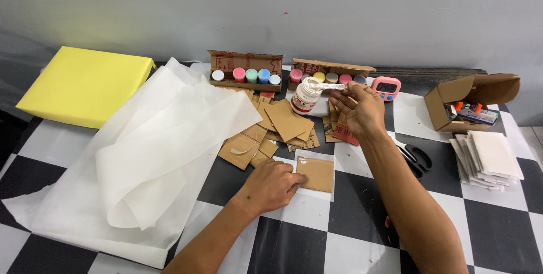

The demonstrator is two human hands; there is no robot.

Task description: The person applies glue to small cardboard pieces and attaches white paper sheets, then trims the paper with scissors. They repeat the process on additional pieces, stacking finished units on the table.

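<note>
My left hand [271, 184] presses its fingertips on the left edge of a small brown cardboard rectangle [317, 173], which lies on a white sheet of paper on the checkered table. My right hand [357, 108] is raised farther back and pinches a flat white stick [328, 86]. The stick's tip rests at the mouth of an open white glue jar [305, 96] with a red label. A heap of cut cardboard pieces [277, 128] lies between the jar and my left hand.
Large crumpled white paper [153, 149] covers the left side, a yellow block [85, 84] behind it. Two cardboard trays of paint pots [246, 74] line the back with a pink timer [387, 88]. Black scissors [416, 158], stacked white cards [489, 161] and an open box [469, 101] sit right.
</note>
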